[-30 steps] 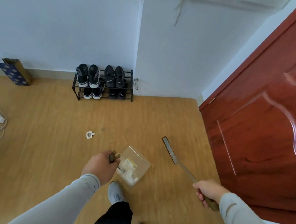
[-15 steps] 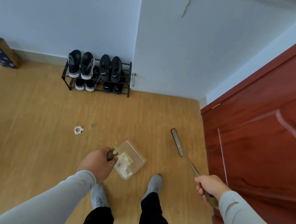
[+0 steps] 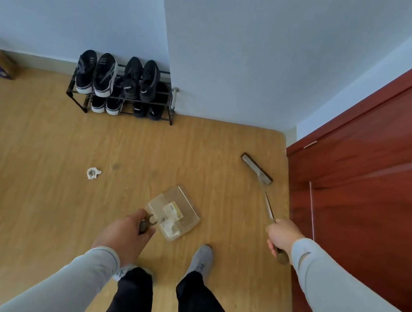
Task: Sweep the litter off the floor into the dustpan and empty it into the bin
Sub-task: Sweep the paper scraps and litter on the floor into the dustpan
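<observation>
- Now the left hand point(image 3: 125, 236) is clamped around the dark handle of a clear plastic dustpan point(image 3: 173, 213), which it holds above the wooden plank floor point(image 3: 42, 202) in front of the person's legs; white scraps and a yellow-labelled wrapper lie inside the pan.
- Meanwhile the right hand point(image 3: 280, 237) is closed around the thin handle of a long broom with a narrow flat dark head point(image 3: 256, 169), and that head sits low near the floor, close beside the red-brown wooden door point(image 3: 376, 173).
- Compared with half a second ago, the dustpan has turned, so its open side now faces more to the right, and it sits a little farther from the body.
- Since then the broom head has also swung outward towards the door, and the handle now stands steeper in the view.
- One crumpled piece of white paper litter point(image 3: 93, 173) remains on the floor, well apart from the dustpan and off to its left, in the same spot as before.
- Against the pale wall, a black metal shoe rack point(image 3: 119, 98) carries dark trainers on two levels, unchanged.
- Both grey shoes show now, the right foot point(image 3: 200, 259) set forward beside the pan; earlier, it stood nearer the body.
</observation>
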Available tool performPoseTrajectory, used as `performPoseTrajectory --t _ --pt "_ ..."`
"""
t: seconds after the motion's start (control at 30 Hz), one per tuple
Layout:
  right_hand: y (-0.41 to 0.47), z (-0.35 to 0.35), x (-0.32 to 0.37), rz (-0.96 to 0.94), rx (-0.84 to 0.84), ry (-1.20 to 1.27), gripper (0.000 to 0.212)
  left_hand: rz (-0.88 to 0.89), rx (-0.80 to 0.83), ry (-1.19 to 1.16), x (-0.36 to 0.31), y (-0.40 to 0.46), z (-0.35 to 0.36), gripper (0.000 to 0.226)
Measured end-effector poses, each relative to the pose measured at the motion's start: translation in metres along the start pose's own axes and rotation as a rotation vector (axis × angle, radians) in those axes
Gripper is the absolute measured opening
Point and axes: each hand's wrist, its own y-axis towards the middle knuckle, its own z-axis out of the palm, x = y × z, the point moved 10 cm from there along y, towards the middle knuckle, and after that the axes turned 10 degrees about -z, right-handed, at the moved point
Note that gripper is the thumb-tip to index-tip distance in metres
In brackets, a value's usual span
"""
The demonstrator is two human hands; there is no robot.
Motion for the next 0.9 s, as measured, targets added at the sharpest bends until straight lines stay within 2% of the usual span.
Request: performPoseTrajectory --t 0.1,0.17,0.27,0.37,0.47,0.53,0.63,0.83,0.9 --pt "0.004 0.046 -0.019 -0.024 0.064 -0.058 0.026 -0.004 -0.013 0.059 -0.001 0.002 0.013 0.019" --pt "-0.01 0.076 -0.032 -0.037 0.092 -0.053 0.036 -0.006 -0.02 0.056 -0.004 0.002 0.013 0.018" --pt "-0.048 0.105 -0.042 -0.116 0.174 -0.069 0.039 -0.002 -0.033 0.073 -0.008 0.008 0.011 0.018" --pt "-0.084 0.107 -0.038 -0.245 0.308 -0.139 0.039 -0.011 -0.042 0.088 -0.009 0.011 0.008 0.019" --pt "-0.101 0.066 -0.035 -0.171 0.389 -0.058 0.043 -0.015 -0.053 0.101 -0.008 0.008 0.005 0.02" --pt "-0.102 0.023 -0.039 -0.07 0.371 0.101 0.052 -0.009 -0.054 0.113 -0.009 0.008 0.003 0.021" --pt "-0.109 -0.02 -0.035 -0.019 0.363 0.236 0.046 -0.001 -0.051 0.091 -0.008 0.013 0.0 0.024" --pt "-0.072 -0.038 0.0 -0.164 0.126 0.104 0.047 0.008 -0.063 0.078 -0.005 0.018 -0.001 0.025" --pt "-0.042 -0.031 0.018 -0.189 0.09 0.012 0.037 0.009 -0.07 0.086 -0.006 0.02 0.0 0.026"
